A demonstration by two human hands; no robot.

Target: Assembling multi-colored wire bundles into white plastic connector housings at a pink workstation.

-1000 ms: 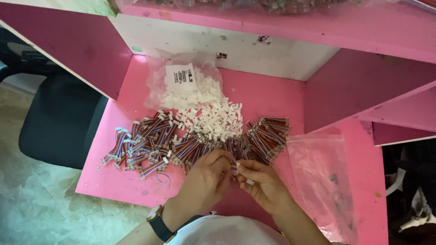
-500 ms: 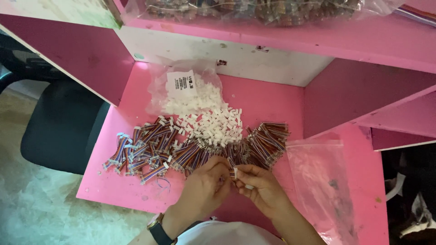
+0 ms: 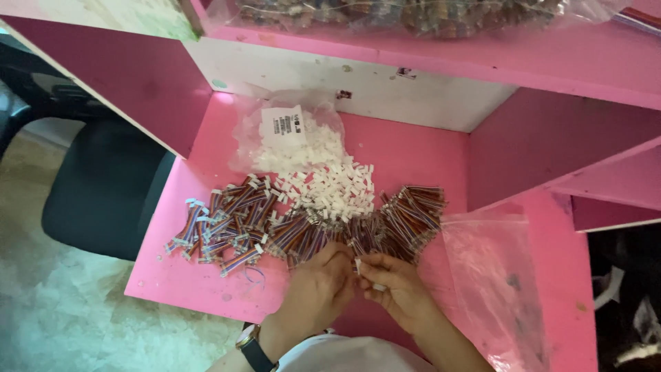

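Observation:
My left hand (image 3: 318, 289) and my right hand (image 3: 396, 289) meet at the near edge of a pink desk (image 3: 206, 282), fingertips together on a small white connector piece (image 3: 358, 265) attached to a short multicoloured wire bundle. Just beyond the fingers lies a long heap of multicoloured wire bundles (image 3: 303, 224) with white ends. Behind it sits a pile of loose white plastic connectors (image 3: 330, 189), spilling from a clear bag (image 3: 289, 134) with a white label. A dark watch is on my left wrist.
An empty clear plastic bag (image 3: 499, 275) lies at the right of the desk. A pink shelf above carries a clear bag of wire bundles (image 3: 413, 14). Pink side walls (image 3: 544, 145) box in the work area. A black chair (image 3: 103, 186) stands left.
The camera view has shifted slightly; my hands stay together at the same spot near the wire heap, fingers working on the small piece. The piles have not moved.

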